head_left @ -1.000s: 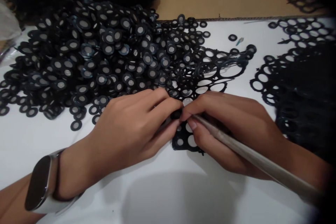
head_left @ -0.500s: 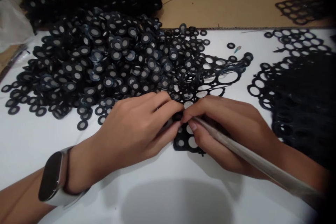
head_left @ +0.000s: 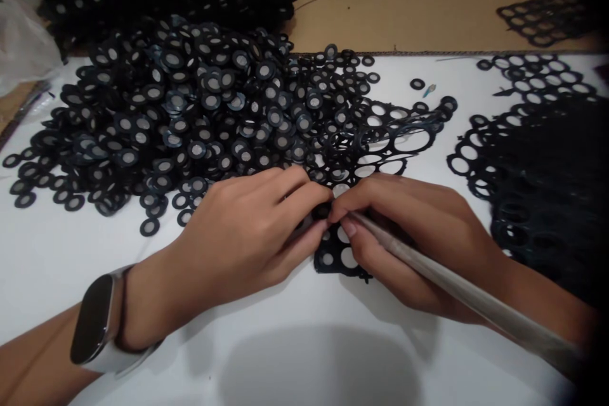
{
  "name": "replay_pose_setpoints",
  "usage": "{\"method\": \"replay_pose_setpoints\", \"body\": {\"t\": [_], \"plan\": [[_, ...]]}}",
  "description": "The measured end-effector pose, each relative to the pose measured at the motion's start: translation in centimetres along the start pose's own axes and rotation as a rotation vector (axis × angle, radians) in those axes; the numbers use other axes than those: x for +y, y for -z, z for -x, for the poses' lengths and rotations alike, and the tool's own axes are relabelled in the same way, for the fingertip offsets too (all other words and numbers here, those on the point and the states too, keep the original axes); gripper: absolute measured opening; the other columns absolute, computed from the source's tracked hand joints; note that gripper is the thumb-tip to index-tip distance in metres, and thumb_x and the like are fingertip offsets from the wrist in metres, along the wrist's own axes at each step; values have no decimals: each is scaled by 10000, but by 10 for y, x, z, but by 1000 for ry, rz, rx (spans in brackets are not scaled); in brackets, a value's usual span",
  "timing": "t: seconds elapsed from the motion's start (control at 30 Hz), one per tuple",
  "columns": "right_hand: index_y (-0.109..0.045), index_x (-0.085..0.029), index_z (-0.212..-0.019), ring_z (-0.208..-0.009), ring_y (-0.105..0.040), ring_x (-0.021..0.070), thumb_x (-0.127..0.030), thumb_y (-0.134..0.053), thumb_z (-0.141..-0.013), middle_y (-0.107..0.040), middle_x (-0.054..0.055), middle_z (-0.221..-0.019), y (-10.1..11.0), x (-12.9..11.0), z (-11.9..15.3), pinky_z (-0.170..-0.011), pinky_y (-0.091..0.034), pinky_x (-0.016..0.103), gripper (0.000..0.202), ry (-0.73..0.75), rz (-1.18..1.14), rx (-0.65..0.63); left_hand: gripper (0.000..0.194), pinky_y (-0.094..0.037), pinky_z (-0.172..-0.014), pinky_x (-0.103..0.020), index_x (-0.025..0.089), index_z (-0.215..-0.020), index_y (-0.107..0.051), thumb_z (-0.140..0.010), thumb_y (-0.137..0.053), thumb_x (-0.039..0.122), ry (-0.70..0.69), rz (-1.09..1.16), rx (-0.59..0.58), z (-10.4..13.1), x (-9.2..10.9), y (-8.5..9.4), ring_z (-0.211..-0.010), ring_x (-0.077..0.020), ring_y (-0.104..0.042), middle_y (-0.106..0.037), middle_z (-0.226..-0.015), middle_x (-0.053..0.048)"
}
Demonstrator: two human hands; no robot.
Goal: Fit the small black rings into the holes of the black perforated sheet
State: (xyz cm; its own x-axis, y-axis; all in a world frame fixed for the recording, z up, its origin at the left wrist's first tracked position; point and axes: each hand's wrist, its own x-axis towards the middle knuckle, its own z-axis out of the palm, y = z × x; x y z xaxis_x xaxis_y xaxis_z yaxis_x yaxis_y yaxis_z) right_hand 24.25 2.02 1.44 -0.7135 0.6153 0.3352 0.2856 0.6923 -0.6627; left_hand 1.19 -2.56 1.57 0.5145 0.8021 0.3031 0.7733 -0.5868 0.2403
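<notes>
Item: I see L hand point(head_left: 238, 235) & R hand point(head_left: 419, 235) pinching black punched sheet point(head_left: 340, 257); R also grips rod point(head_left: 476, 298). Ring pile point(head_left: 190, 114) behind.

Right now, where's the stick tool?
In the head view the stick tool is in the right hand, running from the lower right edge up to the fingertips at centre, its tip at the black punched sheet beside the left hand.

The rings point(head_left: 190, 108) look like matt black rubber around grey mesh centres. The table point(head_left: 295, 342) is smooth white; behind it lies matt brown cardboard point(head_left: 404, 19). The stick point(head_left: 466, 295) looks like pale, dull wood.
</notes>
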Motion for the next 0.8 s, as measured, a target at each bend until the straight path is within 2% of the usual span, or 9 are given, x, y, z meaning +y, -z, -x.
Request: {"method": "replay_pose_setpoints", "body": {"t": [0.23,0.47,0.8], "plan": [[-645,-205,-1049,-767,-633,144,-93,-607,-874,-685,3,-886,0,0,0,-765,-541,311,212,-1,1,2,139,-438,-667,-341,198,-1085,-662,-1023,-584,294,-7,-3,9,-1,0,0,-811,-166,-628,-654,-938,-2],[-655,-180,-1029,-732,-608,130,-103,-583,-903,-675,8,-852,-1,-1,0,-735,-531,302,164,17,21,16,138,-445,-662,-339,193,-1099,-654,-1022,-589,287,-29,-20,25,-1,0,-1,-815,-168,-640,-673,-962,-5],[-648,-199,-1025,-738,-609,131,-105,-572,-912,-674,2,-860,0,1,2,-729,-532,296,166,13,43,19,125,-453,-635,-342,202,-1092,-638,-1017,-586,287,-35,-21,31,-1,0,-1,-781,-172,-633,-676,-936,-13]]}}
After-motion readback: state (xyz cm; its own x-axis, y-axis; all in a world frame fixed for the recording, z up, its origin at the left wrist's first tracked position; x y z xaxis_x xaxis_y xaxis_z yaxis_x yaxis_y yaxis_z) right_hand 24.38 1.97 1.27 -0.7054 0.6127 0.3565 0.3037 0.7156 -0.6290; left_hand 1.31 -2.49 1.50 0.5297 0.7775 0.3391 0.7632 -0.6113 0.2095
